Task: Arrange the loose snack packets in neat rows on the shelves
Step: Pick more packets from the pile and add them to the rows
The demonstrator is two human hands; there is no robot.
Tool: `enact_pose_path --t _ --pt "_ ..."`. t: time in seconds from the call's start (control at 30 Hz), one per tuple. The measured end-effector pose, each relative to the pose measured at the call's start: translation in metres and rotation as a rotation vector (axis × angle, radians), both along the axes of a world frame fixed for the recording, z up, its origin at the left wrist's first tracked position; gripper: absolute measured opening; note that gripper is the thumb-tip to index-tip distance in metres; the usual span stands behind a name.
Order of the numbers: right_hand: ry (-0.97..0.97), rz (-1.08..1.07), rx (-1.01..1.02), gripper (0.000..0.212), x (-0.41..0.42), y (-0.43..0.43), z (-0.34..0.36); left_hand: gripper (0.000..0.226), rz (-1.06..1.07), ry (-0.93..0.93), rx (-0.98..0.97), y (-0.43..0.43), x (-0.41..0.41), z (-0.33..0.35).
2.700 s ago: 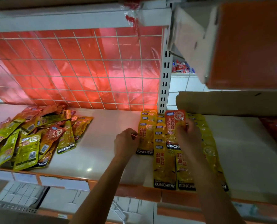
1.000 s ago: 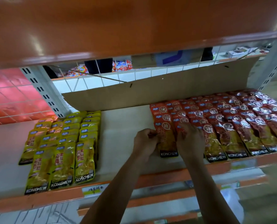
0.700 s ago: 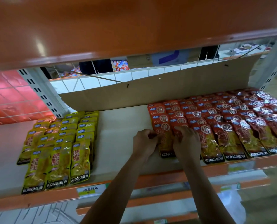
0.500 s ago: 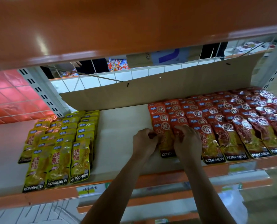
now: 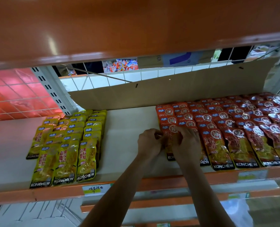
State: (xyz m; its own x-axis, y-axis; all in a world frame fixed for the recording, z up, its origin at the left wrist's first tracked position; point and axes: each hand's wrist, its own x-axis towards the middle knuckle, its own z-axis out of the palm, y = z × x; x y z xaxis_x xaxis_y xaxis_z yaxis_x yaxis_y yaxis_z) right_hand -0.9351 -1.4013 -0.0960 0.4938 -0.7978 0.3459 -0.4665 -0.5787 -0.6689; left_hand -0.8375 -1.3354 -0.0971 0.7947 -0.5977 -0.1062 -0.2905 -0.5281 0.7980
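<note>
Two packet groups lie apart on shelf.

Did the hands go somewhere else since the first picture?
Yes. Both the left hand and right hand moved rightward along the shelf, from the yellow packets to the red packets.

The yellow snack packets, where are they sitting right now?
The yellow packets lie in rows on the shelf, left of both hands, beside the white upright post.
</note>
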Motion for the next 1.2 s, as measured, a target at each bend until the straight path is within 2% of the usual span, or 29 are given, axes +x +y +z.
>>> enact_pose_path --t 0.17,0.4,0.63,1.2 --pt "0.017 0.099 -0.033 0.025 0.016 0.015 0.004 0.028 0.005 -0.145 -0.001 0.017 0.007 0.007" --pt "0.085 0.283 -0.051 0.036 0.06 0.059 0.012 0.029 0.079 -0.489 0.052 0.069 0.034 0.024" --pt "0.063 0.433 -0.054 0.035 0.116 0.126 0.02 0.028 0.169 -0.646 0.151 0.149 0.076 0.037" --pt "0.089 0.584 -0.107 0.037 0.311 0.365 0.018 0.05 0.318 -0.622 0.331 0.399 0.262 0.031"
